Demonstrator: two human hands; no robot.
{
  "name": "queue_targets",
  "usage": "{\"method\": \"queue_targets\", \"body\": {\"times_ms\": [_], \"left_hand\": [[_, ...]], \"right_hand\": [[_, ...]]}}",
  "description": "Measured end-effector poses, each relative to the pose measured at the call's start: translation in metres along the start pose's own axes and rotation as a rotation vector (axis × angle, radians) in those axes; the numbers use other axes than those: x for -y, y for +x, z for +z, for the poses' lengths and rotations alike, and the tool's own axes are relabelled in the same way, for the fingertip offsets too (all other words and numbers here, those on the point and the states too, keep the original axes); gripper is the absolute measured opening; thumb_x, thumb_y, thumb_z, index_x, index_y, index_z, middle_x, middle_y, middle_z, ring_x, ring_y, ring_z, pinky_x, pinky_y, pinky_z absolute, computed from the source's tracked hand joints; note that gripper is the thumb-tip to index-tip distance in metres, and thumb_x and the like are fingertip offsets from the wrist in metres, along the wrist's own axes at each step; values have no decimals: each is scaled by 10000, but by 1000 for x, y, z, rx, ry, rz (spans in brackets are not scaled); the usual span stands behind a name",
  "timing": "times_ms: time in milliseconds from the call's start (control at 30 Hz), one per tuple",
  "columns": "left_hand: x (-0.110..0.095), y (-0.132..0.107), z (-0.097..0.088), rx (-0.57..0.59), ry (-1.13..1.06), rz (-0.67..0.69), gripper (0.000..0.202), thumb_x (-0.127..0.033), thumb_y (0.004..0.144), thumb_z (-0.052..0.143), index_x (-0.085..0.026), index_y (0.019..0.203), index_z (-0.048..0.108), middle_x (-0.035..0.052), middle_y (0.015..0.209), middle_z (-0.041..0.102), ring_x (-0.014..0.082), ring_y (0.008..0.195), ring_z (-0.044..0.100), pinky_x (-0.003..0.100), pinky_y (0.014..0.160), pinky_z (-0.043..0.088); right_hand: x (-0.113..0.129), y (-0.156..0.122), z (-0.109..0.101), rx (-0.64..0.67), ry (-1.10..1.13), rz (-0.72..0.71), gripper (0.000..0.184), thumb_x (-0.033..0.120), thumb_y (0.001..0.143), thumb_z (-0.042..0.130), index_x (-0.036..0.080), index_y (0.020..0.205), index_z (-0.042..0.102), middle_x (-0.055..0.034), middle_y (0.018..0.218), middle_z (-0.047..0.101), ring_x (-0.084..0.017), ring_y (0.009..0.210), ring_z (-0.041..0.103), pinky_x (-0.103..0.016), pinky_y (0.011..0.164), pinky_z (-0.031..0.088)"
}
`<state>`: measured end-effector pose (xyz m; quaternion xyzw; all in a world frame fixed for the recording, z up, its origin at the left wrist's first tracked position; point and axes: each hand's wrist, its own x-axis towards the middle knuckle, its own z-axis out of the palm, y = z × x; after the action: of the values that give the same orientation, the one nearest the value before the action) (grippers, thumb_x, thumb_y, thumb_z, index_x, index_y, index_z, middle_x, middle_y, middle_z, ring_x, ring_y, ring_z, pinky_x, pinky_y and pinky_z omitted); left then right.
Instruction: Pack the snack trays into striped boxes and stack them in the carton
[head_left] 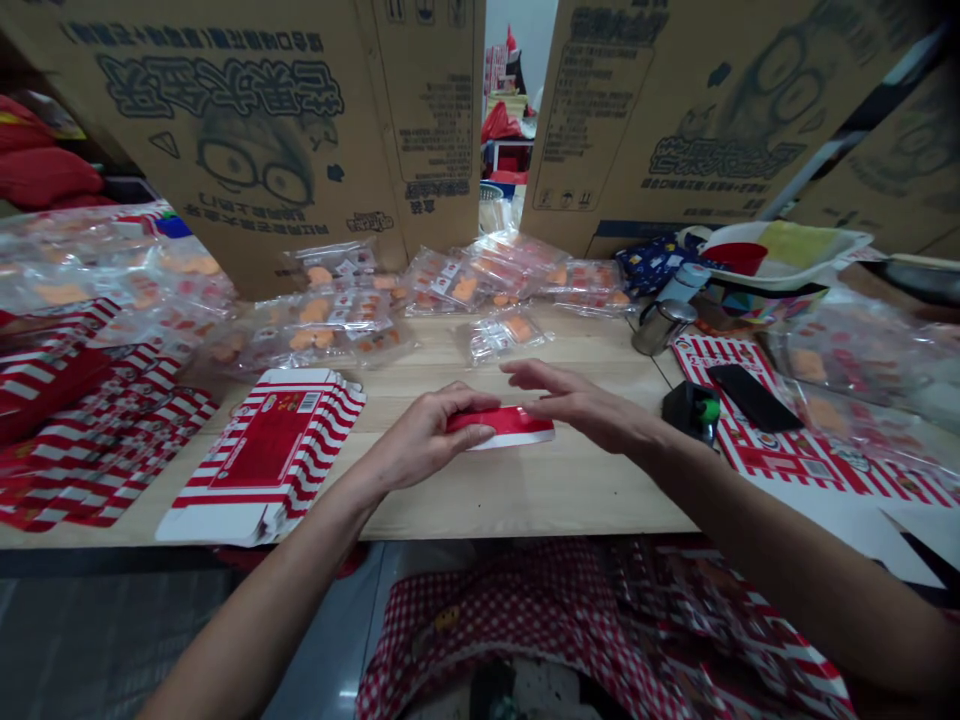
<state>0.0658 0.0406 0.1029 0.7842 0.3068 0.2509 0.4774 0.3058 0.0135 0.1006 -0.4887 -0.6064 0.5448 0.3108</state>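
Note:
A small red and white carton (504, 426) lies flat on the wooden table (525, 490) in front of me. My left hand (427, 435) grips its left end, fingers curled over the top edge. My right hand (581, 405) rests on its right end with fingers stretched out and flat. A stack of flat red-and-white striped cartons (270, 450) sits just left of my left hand.
Several clear packets of orange snacks (352, 310) are spread along the back of the table, under tall cardboard boxes (255, 130). At right are a metal cup (664, 325), a black phone (752, 397), a tape dispenser (694, 410) and more striped cartons (795, 455).

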Motion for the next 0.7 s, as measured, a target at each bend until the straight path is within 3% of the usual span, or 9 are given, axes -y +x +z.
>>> {"method": "queue_targets", "body": {"times_ms": [67,200,300,433,633,700], "left_hand": [[1,2,-1,-18,-17,-15,296,-308,864,705,-235,1147,756,84,1119,737,245,1035,669,384,939,504],[1,7,1,-53,-35,-66,331,-374,784,795,-228,1080,778,68,1038,756,229,921,688,339,838,529],[1,9,3,-90,-14,-64,363,-399,709,855,-228,1022,792,43,934,754,209,817,675,296,721,520],[-1,8,3,-95,-3,-51,288,-401,739,828,-237,974,806,27,839,719,180,745,634,257,624,468],[-2,13,0,-120,4,-55,225,-407,707,848,-218,821,802,41,839,679,183,759,624,262,618,454],[4,16,-3,-148,-79,-74,246,-431,753,812,-207,852,789,51,859,689,183,767,628,261,626,463]], "right_hand": [[0,-8,-6,41,-221,-116,478,371,862,683,278,1326,620,-73,1362,624,-263,1191,576,-386,930,505],[-3,-14,-3,82,-461,-234,432,345,914,613,209,1324,609,-105,1250,672,-231,993,630,-374,841,516],[-4,-12,3,30,-524,-312,385,299,920,596,168,1281,622,-118,1148,696,-210,907,627,-346,779,507],[-2,-10,8,-19,-593,-404,235,223,910,585,171,1115,688,-85,989,722,-179,799,618,-316,728,479],[-3,-6,5,-7,-515,-397,247,205,902,582,183,1116,704,-53,983,734,-151,779,616,-273,688,471],[-6,0,1,-23,-484,-391,260,225,909,583,180,1131,709,-54,994,739,-149,790,622,-271,696,479]]}}
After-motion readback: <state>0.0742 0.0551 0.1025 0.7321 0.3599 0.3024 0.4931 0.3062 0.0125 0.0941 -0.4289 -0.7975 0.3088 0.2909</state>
